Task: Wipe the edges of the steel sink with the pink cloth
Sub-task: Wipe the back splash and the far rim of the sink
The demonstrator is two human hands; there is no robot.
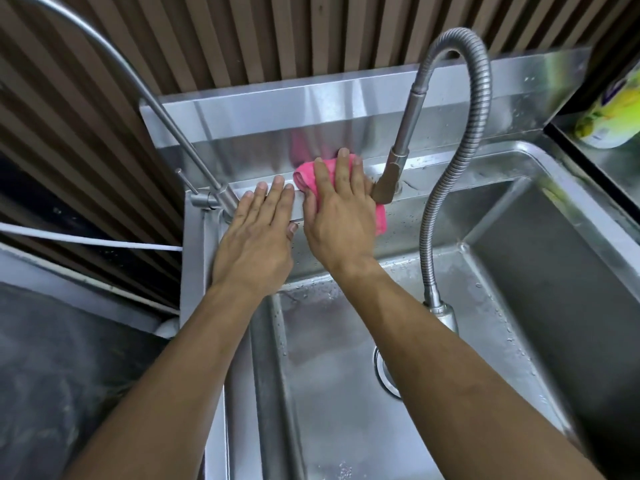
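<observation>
The right hand point(341, 216) lies flat on the pink cloth point(308, 174), with straight fingers that press it down on the back edge of the steel sink point(519, 161), close to the back left corner. The cloth is bunched under the palm; one part shows beyond the fingertips and another part hangs over the edge on the right side of the hand. The left hand point(258, 237) rests just beside it on the same edge, also flat with straight fingers, and holds nothing. The thin tap point(207, 199) stands at the back left corner, touching or almost touching the left hand. The pull-out sprayer point(391, 178) with its flexible hose point(446, 188) stands just right of the cloth.
</observation>
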